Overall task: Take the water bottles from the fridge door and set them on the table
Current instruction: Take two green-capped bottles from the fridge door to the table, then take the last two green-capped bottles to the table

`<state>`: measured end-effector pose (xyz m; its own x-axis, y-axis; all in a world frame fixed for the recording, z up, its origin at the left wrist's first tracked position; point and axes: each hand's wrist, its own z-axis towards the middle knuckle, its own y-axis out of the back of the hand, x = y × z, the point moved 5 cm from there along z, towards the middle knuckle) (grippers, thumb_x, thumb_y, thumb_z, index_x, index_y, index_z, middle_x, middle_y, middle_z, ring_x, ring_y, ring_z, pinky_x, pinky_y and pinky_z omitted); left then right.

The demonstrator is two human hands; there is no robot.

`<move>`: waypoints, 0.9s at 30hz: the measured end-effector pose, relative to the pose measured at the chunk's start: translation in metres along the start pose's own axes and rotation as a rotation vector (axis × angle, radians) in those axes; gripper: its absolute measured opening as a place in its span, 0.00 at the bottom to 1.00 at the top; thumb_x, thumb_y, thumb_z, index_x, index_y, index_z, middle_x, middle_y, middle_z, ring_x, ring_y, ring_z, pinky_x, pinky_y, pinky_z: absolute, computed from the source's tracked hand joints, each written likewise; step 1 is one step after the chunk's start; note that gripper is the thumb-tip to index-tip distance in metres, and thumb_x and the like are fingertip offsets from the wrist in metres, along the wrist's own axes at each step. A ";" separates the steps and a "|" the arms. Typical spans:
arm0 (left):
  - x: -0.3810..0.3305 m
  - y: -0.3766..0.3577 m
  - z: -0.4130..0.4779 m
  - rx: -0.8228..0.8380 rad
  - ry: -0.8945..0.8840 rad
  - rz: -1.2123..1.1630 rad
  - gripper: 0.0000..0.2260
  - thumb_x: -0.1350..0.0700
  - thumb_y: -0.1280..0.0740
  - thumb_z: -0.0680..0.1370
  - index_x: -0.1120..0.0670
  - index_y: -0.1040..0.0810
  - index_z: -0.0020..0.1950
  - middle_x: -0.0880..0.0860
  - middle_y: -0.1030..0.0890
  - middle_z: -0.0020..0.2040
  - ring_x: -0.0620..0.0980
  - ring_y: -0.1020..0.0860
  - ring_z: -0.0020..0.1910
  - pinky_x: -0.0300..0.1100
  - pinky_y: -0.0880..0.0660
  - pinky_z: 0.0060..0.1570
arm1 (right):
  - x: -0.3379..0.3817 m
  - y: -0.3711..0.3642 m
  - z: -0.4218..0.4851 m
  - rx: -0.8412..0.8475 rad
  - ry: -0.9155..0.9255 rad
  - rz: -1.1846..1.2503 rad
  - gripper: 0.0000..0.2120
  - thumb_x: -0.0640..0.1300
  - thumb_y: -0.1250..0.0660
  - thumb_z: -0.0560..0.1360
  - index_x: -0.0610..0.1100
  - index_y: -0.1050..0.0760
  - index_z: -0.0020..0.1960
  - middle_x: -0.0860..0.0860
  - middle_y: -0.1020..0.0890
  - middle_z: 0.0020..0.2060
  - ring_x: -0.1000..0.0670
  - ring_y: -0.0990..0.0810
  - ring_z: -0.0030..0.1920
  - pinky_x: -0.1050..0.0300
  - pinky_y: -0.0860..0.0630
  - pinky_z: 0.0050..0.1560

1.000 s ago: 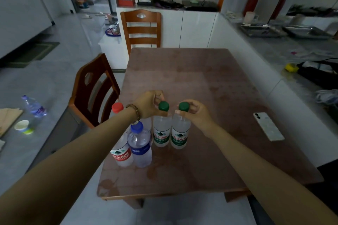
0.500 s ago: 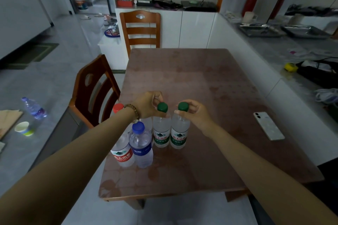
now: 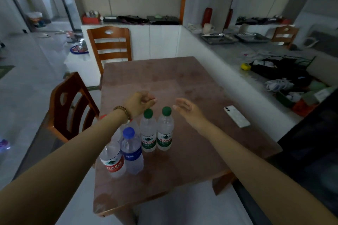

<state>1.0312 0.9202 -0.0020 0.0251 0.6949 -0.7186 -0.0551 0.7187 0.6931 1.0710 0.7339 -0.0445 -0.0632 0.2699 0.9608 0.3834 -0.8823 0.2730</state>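
Observation:
Several water bottles stand upright near the left front of the brown table (image 3: 182,82). Two green-capped bottles stand side by side, one (image 3: 148,133) on the left and one (image 3: 165,129) on the right. In front of them are a blue-capped bottle (image 3: 132,151) and a red-labelled bottle (image 3: 113,160), partly hidden by my left forearm. My left hand (image 3: 140,103) hovers just above and behind the left green cap, fingers loosely curled, holding nothing. My right hand (image 3: 188,108) is open beside the right green cap, not touching it.
A white phone (image 3: 236,116) lies on the table's right side. Two wooden chairs stand at the left (image 3: 71,107) and far end (image 3: 110,45). A cluttered grey counter (image 3: 237,56) runs along the right.
Both hands have let go of the two green caps and lifted up and apart. The view has tilted upward, showing more of the room.

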 end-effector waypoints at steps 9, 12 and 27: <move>-0.141 -0.029 -0.028 0.014 -0.449 -0.139 0.13 0.51 0.36 0.77 0.54 0.25 0.59 0.53 0.20 0.57 0.51 0.23 0.56 0.41 0.30 0.57 | 0.071 0.110 -0.192 -0.555 -0.004 -0.332 0.29 0.52 0.37 0.77 0.48 0.43 0.74 0.50 0.41 0.75 0.49 0.43 0.74 0.55 0.40 0.70; -0.201 -0.051 -0.076 0.072 -0.622 -0.152 0.17 0.50 0.38 0.78 0.54 0.29 0.65 0.54 0.23 0.63 0.54 0.25 0.61 0.44 0.30 0.58 | 0.103 0.120 -0.301 -0.766 -0.015 -0.519 0.30 0.53 0.38 0.77 0.49 0.46 0.75 0.51 0.43 0.76 0.50 0.45 0.75 0.60 0.46 0.68; -0.470 -0.052 -0.501 0.298 -1.369 -0.617 0.21 0.48 0.41 0.78 0.51 0.36 0.71 0.51 0.31 0.70 0.48 0.35 0.69 0.44 0.36 0.67 | 0.297 -0.005 -0.800 -1.529 -0.298 -1.240 0.30 0.49 0.34 0.76 0.47 0.42 0.74 0.49 0.42 0.75 0.47 0.44 0.75 0.48 0.43 0.74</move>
<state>0.5224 0.5450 0.2710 0.8500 -0.3386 -0.4035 0.5009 0.7565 0.4205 0.3131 0.5102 0.2780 0.5639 0.7851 0.2562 -0.7155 0.3094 0.6264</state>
